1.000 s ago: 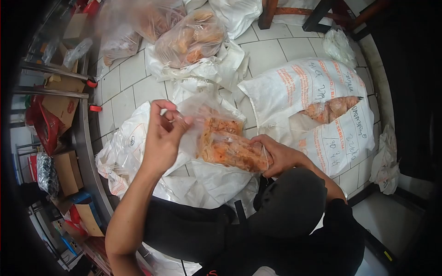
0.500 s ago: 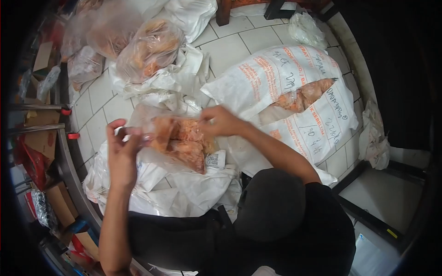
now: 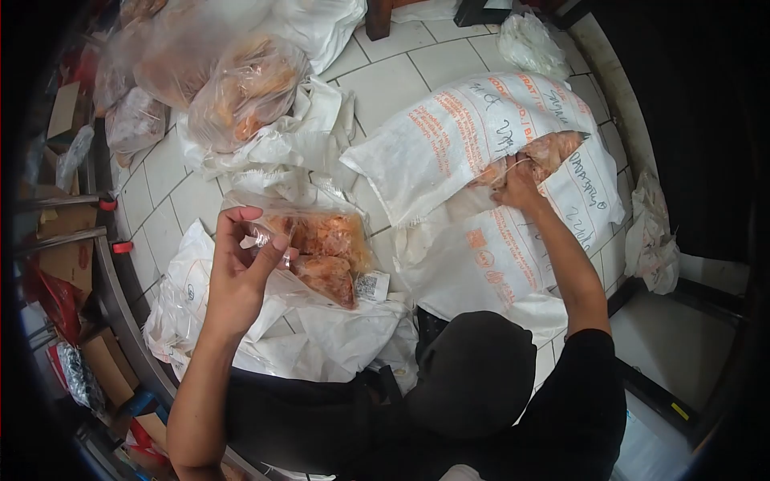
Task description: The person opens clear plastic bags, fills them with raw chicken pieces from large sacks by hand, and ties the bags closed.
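Left hand (image 3: 245,260) has thumb and fingers curled on the film at the left end of the clear bag (image 3: 325,264); bag lies just to its right on white sacking (image 3: 321,341), orange packs inside. Right hand (image 3: 520,186) is in the slit of the printed sack (image 3: 437,148), touching the orange contents (image 3: 555,149); fingertips hidden, can't tell if it's gripping. Key relation: slit sits up and right of the bag, long axis lower left to upper right; right hand nearer slit, left nearer bag.
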`<state>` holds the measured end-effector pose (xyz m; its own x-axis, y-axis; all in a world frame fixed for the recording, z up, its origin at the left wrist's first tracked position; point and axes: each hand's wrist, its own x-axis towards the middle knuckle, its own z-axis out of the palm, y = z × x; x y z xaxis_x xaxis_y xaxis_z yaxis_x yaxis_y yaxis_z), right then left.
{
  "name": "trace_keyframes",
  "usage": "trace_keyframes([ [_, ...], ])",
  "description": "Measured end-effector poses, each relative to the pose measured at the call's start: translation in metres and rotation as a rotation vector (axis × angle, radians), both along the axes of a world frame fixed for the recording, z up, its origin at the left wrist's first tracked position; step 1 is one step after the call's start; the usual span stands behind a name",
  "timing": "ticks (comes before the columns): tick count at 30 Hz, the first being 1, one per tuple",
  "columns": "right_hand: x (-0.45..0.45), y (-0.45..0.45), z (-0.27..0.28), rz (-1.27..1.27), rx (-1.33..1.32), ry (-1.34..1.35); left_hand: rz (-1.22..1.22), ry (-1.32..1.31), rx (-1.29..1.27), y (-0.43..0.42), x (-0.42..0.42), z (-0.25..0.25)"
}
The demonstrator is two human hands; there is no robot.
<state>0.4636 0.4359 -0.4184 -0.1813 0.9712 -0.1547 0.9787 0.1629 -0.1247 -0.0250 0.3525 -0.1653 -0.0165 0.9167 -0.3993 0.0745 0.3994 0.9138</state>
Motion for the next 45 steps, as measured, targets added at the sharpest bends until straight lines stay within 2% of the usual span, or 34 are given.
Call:
trace_keyframes([
  [1,-0.012,0.008,0.012,0.002,0.004,0.007,0.002,0.007,0.004,0.001,0.0,-0.001],
  [3,-0.036,0.022,0.039,-0.111,-0.186,-0.279,-0.003,0.022,0.016,0.002,-0.001,-0.004],
  [4,-0.039,0.028,0.047,-0.11,-0.192,-0.275,-0.003,0.026,0.009,0.003,-0.001,-0.004],
  [6,-0.038,0.04,0.06,-0.091,-0.405,-0.28,0.002,0.015,-0.023,0.004,0.0,-0.003],
  [10,-0.031,0.03,0.04,0.124,-0.267,-0.291,0.02,0.036,-0.011,0.002,-0.005,0.005],
  [12,-0.043,0.009,0.04,0.017,-0.149,-0.164,0.043,0.011,-0.024,-0.001,-0.008,0.008],
  [16,-0.055,-0.045,0.043,-0.081,-0.165,-0.083,0.067,0.009,-0.046,-0.01,-0.012,0.017],
  [18,-0.055,-0.069,0.04,-0.175,-0.141,0.145,0.055,0.049,-0.046,-0.017,-0.019,0.018],
  [22,-0.05,-0.109,0.02,-0.322,-0.069,0.039,0.08,0.031,-0.026,-0.026,-0.024,0.018],
  [24,-0.043,-0.116,0.006,-0.571,-0.179,0.134,0.093,0.068,-0.072,-0.033,-0.03,0.019],
  [25,-0.03,-0.113,0.001,-0.556,-0.172,0.127,0.108,0.06,-0.067,-0.036,-0.033,0.019],
  [26,-0.009,-0.109,-0.003,-0.736,-0.167,0.374,0.11,0.076,-0.067,-0.039,-0.035,0.018],
  [28,-0.003,-0.115,0.025,-0.786,-0.172,0.465,0.099,0.076,-0.065,-0.046,-0.035,0.021],
  [29,-0.005,-0.111,0.034,-0.783,-0.157,0.459,0.099,0.091,-0.087,-0.047,-0.034,0.024],
  [31,-0.016,-0.098,0.043,-0.629,-0.361,0.419,0.099,0.114,-0.104,-0.049,-0.033,0.027],
  [32,-0.042,-0.083,0.063,-0.779,-0.455,0.621,0.09,0.117,-0.098,-0.049,-0.032,0.025],
  [35,-0.081,-0.033,0.031,-0.715,-0.335,0.693,0.081,0.133,-0.095,-0.053,-0.031,0.026],
  [37,-0.093,-0.006,-0.001,-0.497,-0.432,0.318,0.085,0.141,-0.1,-0.055,-0.033,0.027],
  [43,-0.087,-0.009,-0.001,-0.53,-0.236,0.143,0.208,0.142,-0.124,-0.06,-0.051,0.022],
  [45,-0.084,-0.024,0.025,-0.508,-0.156,0.369,0.271,0.084,-0.124,-0.058,-0.055,0.018],
])
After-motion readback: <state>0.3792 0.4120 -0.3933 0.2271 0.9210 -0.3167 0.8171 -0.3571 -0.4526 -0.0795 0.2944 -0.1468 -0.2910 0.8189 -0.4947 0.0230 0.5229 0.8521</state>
